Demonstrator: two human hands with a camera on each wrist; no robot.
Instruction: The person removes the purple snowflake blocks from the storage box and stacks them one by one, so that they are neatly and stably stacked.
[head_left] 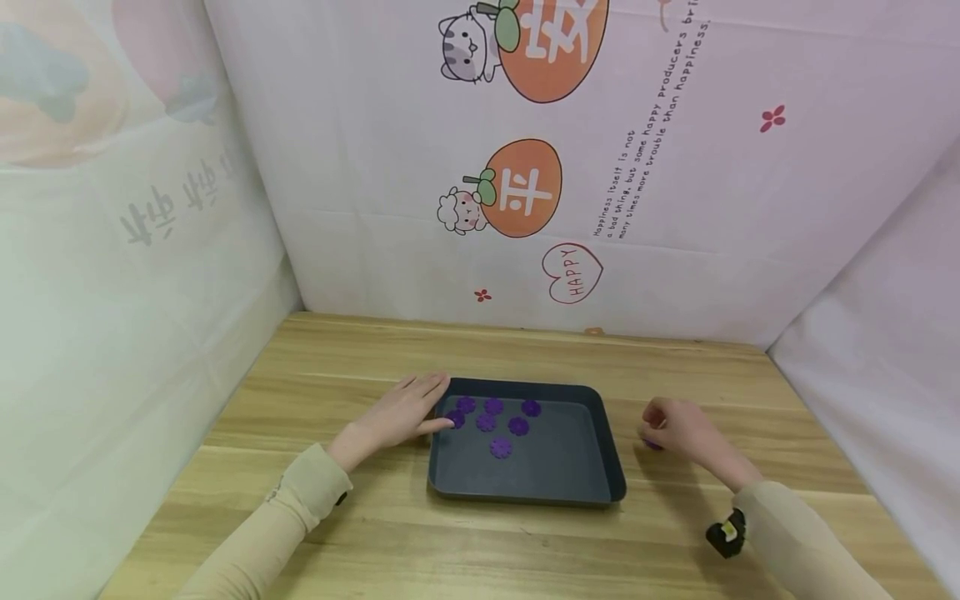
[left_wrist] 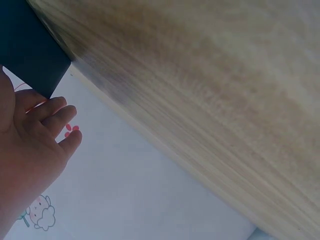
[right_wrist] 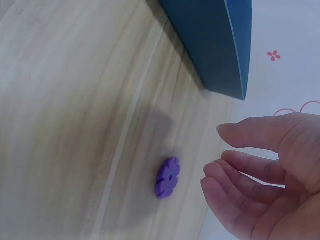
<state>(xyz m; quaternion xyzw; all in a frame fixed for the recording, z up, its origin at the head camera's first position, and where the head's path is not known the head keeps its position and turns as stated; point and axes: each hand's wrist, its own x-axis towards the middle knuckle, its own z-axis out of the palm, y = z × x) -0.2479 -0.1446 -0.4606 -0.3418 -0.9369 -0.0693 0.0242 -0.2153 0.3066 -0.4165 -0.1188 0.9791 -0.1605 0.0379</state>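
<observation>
A dark blue-grey tray (head_left: 525, 475) stands on the wooden table with several purple notched plastic discs (head_left: 501, 448) lying in it. At its back left corner rests my left hand (head_left: 397, 412), thumb reaching over the left rim and fingers loosely bent along the edge. The left wrist view shows those fingers (left_wrist: 59, 120) beside the tray wall (left_wrist: 35, 55). To the tray's right, my right hand (head_left: 678, 429) hovers just over a single purple disc (right_wrist: 168, 178) on the table. Its thumb and bent fingers stand apart with nothing between them.
The wooden table (head_left: 337, 533) runs back to a white printed cloth (head_left: 375, 208). More white cloth (head_left: 900, 333) hangs on the right side, and another sheet (head_left: 150, 317) on the left. A black wrist device (head_left: 726, 534) sits at the right cuff.
</observation>
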